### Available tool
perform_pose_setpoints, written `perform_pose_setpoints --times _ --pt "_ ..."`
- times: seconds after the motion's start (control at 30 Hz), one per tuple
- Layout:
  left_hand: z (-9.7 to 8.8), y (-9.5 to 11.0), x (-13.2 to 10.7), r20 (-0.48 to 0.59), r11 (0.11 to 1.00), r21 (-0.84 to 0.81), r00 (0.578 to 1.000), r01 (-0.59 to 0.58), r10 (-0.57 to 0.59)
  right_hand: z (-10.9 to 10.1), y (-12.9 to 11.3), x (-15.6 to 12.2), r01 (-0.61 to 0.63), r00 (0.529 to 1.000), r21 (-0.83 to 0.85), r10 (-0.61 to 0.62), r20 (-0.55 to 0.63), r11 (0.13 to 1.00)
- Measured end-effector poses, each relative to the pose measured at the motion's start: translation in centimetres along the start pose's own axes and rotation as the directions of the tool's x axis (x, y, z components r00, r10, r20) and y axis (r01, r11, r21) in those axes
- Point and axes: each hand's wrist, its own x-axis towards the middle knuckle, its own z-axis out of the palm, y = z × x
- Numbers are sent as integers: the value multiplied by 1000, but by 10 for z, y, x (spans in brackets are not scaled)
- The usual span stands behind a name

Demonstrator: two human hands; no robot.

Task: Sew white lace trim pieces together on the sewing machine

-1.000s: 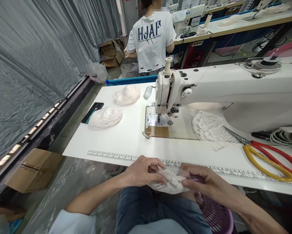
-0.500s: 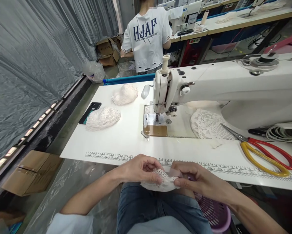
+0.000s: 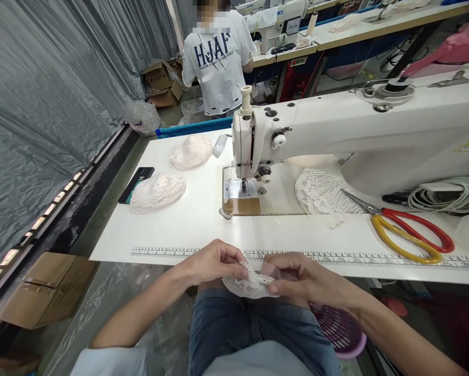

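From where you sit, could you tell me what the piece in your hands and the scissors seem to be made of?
The piece looks like white cotton-type lace, matte: openwork holes and a scalloped edge show. The scissors have glossy red and yellow handles, probably plastic-coated, and grey blades, likely steel.

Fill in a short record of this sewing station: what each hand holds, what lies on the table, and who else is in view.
Left hand: the left hand pinches one end of the lace piece over the lap
Right hand: the right hand pinches the other end
Table: the white table bears a sewing machine, scissors, and a phone beside a lace cup
Below the table: purple basket
Background: a person in a white T-shirt, back turned
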Motion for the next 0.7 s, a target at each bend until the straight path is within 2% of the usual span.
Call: perform_pose_setpoints --times 0.1,0.23,0.33,0.47,0.57,0.7 --pt "-2 -2 1 -4 1000 15 1000 -23 24 2 0 1 8 998 51 -6 -56 999" --pt "-7 1 0 26 987 126 995 -104 101 3 0 2 -3 997 69 8 -72 998" --pt "-9 12 -2 83 953 286 993 -103 83 3 -3 4 -3 998 29 5 -55 1000" --pt "-4 30 -2 142 848 519 989 -110 41 4 -7 7 6 999 -43 -8 -50 999" --pt "1 36 2 161 846 521 987 -109 28 4 -7 8 9 999 -81 -12 -43 997" --pt "4 32 6 181 884 452 983 -116 36 2 -5 6 4 999 -103 -9 -46 995"
